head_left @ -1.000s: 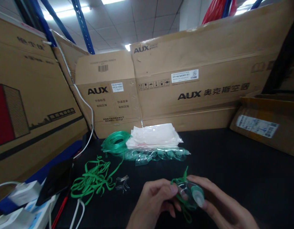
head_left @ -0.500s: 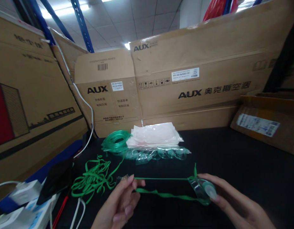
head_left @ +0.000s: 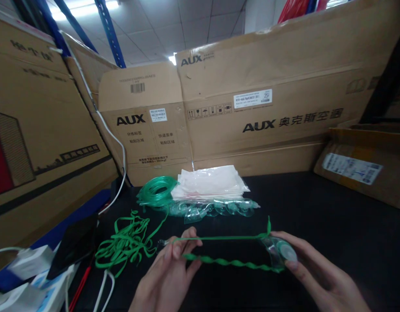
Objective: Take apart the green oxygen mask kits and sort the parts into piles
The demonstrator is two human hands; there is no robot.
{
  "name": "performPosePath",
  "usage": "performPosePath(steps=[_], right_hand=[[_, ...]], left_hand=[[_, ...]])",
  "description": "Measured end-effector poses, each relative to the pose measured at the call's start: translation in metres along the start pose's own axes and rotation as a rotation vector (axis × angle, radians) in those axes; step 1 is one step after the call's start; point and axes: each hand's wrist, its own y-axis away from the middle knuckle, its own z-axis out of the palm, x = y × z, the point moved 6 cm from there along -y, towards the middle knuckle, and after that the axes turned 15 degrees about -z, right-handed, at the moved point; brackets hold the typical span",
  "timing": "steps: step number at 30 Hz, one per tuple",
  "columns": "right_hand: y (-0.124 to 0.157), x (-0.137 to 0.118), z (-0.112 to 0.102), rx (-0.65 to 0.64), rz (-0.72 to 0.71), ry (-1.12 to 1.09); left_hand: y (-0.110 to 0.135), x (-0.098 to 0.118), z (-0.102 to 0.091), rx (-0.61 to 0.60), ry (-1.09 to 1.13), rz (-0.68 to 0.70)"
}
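Note:
My right hand [head_left: 320, 268] grips a small clear plastic mask [head_left: 274, 255] by its pale round port, thumb in front and fingers behind. A green elastic strap [head_left: 234, 262] is fastened to the mask, with a short tail sticking up at the upper corner. Across to the left, the strap forms two strands, the upper one straight, the lower one twisted. My left hand [head_left: 173, 271] pinches its far end, fingers partly inside the loop. A small clear piece [head_left: 162, 245] shows just beyond my left fingers; its kind is unclear.
A tangle of green elastic strap [head_left: 128, 242] lies left of my hands. Behind are coiled green tubing [head_left: 159, 190], a row of clear masks [head_left: 219, 208] and stacked white packets [head_left: 213, 184]. Chargers [head_left: 32, 264] and cables sit at left. Cardboard boxes [head_left: 252, 147] wall the black table.
My left hand has turned, and its fingers have shifted along the strap into the loop. The upper strand has risen slightly, and the lower one looks more twisted. My right hand keeps the mask.

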Motion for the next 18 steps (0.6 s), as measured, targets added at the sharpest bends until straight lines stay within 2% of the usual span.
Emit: performPosePath(steps=[4, 7, 9, 11, 13, 15, 18], right_hand=[[0.004, 0.000, 0.001, 0.076, 0.027, -0.057], [0.012, 0.009, 0.003, 0.116, 0.129, -0.189], [0.018, 0.016, 0.005, 0.156, 0.220, -0.312], [0.022, 0.023, 0.009, 0.207, 0.319, -0.434], [0.022, 0.025, 0.013, 0.246, 0.389, -0.514], [0.019, 0.025, 0.016, 0.247, 0.430, -0.523], [0.011, 0.024, 0.020, 0.188, 0.425, -0.447]], left_hand=[[-0.006, -0.001, -0.004, 0.233, 0.042, 0.027], [-0.009, -0.005, -0.015, 0.400, 0.102, -0.013], [-0.011, -0.005, -0.017, 0.388, 0.084, -0.034], [-0.013, -0.003, -0.019, 0.308, -0.005, -0.043], [-0.016, -0.002, -0.025, 0.267, -0.211, -0.066], [-0.019, 0.004, -0.034, 0.358, -0.567, -0.002], [-0.013, 0.016, -0.030, 0.566, -1.099, 0.341]])
